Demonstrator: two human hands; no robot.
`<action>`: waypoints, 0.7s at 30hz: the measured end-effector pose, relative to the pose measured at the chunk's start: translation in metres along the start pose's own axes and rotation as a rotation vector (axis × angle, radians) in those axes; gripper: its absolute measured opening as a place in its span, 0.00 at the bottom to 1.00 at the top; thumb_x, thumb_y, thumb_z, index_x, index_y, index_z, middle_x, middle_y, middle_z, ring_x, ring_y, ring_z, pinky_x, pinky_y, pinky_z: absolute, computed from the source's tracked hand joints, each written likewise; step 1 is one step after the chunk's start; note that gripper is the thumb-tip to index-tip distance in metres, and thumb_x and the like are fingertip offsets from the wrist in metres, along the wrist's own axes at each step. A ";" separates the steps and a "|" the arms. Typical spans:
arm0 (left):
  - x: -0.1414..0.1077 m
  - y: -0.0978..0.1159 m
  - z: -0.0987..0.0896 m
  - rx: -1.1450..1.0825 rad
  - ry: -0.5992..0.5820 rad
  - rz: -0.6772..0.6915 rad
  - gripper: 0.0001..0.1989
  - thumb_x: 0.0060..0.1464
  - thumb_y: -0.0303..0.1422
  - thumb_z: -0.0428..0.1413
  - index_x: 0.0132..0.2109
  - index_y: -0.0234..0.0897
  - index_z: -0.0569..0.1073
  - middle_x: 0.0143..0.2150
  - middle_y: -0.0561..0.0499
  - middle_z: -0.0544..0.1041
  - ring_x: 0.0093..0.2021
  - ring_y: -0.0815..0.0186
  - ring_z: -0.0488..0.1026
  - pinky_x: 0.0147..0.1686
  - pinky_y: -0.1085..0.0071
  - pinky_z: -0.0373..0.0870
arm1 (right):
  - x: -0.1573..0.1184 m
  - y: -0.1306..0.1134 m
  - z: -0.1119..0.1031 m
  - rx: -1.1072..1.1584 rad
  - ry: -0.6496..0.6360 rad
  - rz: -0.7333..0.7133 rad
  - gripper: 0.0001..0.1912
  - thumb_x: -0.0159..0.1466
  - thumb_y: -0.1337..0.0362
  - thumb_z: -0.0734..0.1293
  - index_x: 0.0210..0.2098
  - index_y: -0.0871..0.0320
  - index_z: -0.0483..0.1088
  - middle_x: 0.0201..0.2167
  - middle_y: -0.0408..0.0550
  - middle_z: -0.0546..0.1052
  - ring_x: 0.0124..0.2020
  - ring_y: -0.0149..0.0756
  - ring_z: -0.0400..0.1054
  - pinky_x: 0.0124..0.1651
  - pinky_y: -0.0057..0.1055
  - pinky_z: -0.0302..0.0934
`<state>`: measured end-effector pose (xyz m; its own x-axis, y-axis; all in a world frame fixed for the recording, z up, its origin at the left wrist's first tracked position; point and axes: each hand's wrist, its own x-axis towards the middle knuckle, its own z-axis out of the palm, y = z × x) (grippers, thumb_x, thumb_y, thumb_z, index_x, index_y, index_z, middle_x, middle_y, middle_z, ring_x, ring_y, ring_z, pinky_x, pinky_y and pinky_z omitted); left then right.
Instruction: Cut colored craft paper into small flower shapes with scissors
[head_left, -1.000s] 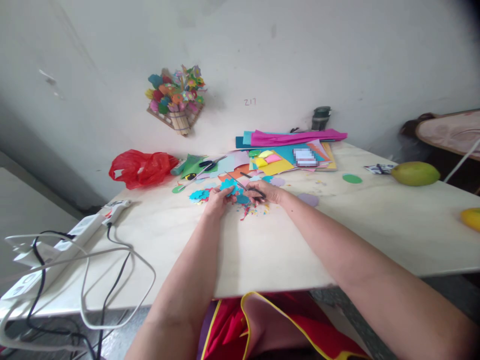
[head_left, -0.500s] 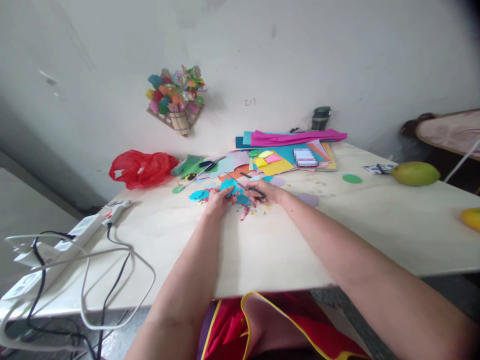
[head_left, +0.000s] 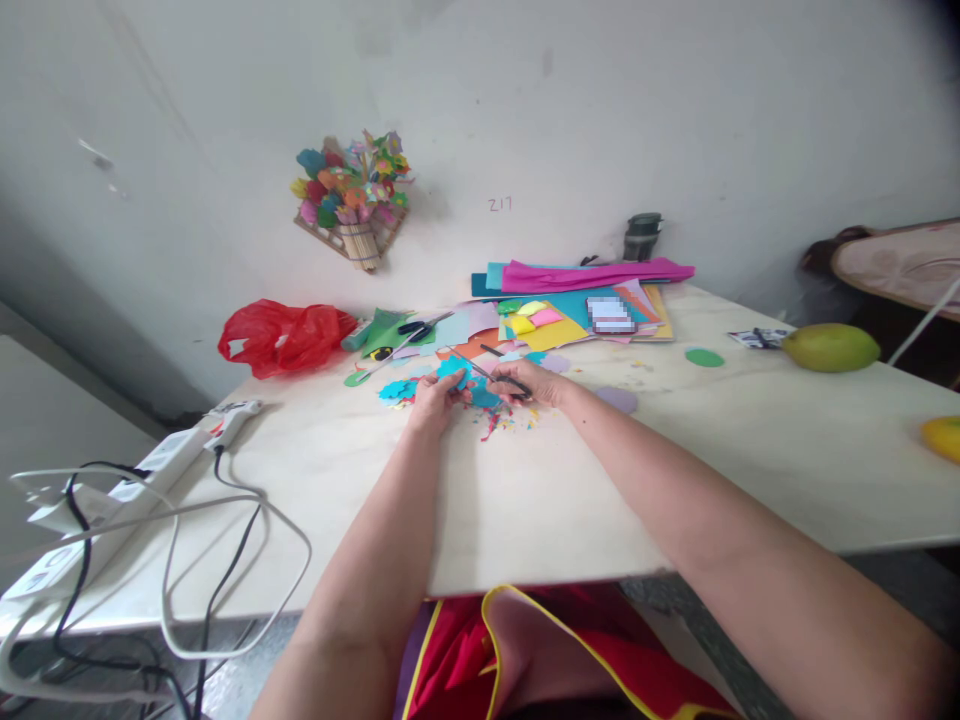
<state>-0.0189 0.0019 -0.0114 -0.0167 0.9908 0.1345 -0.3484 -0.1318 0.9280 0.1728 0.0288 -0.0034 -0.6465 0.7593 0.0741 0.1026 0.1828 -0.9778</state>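
Pinched in my left hand (head_left: 437, 397) is a blue paper cutout (head_left: 452, 371) with a scalloped edge. My right hand (head_left: 531, 382) is closed around the dark handles of a pair of scissors (head_left: 513, 386). The scissor blades point up and left, close to the held paper. Under and beside my hands lie more blue paper pieces (head_left: 397, 391) and small coloured paper scraps (head_left: 499, 424). A second pair of scissors (head_left: 417, 328) rests on coloured paper farther back on the left.
A red plastic bag (head_left: 285, 338) sits at the back left. White power strips (head_left: 112, 515) with tangled cables run along the left edge. Coloured paper sheets (head_left: 562, 330) and a phone (head_left: 610, 314) lie at the back. A mango (head_left: 831, 347) and a green paper circle (head_left: 704, 357) are on the right.
The blue paper in my left hand has shifted and turned slightly beside the scissor blades. Both arms stay almost where they were.
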 end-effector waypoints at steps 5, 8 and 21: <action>0.000 0.001 0.001 -0.005 0.007 -0.002 0.17 0.33 0.37 0.69 0.26 0.31 0.72 0.22 0.50 0.74 0.19 0.70 0.68 0.22 0.71 0.68 | 0.000 -0.001 0.001 0.004 0.002 -0.005 0.16 0.53 0.54 0.72 0.28 0.60 0.66 0.13 0.37 0.67 0.11 0.22 0.56 0.13 0.20 0.47; 0.000 0.002 0.000 -0.005 0.004 -0.002 0.16 0.33 0.36 0.68 0.27 0.32 0.72 0.22 0.50 0.74 0.19 0.70 0.68 0.22 0.72 0.68 | -0.002 -0.004 0.002 0.016 0.005 0.005 0.16 0.52 0.56 0.72 0.27 0.61 0.66 0.12 0.37 0.67 0.11 0.22 0.56 0.13 0.21 0.47; 0.001 0.001 0.001 0.001 0.029 0.010 0.16 0.33 0.36 0.67 0.27 0.32 0.71 0.21 0.51 0.74 0.18 0.70 0.68 0.21 0.72 0.66 | -0.004 -0.010 0.006 0.048 0.022 0.022 0.12 0.52 0.60 0.71 0.27 0.62 0.67 0.10 0.36 0.65 0.10 0.22 0.54 0.13 0.19 0.45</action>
<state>-0.0185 0.0025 -0.0097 -0.0467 0.9900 0.1333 -0.3472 -0.1412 0.9271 0.1700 0.0208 0.0047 -0.6278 0.7763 0.0567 0.0793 0.1362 -0.9875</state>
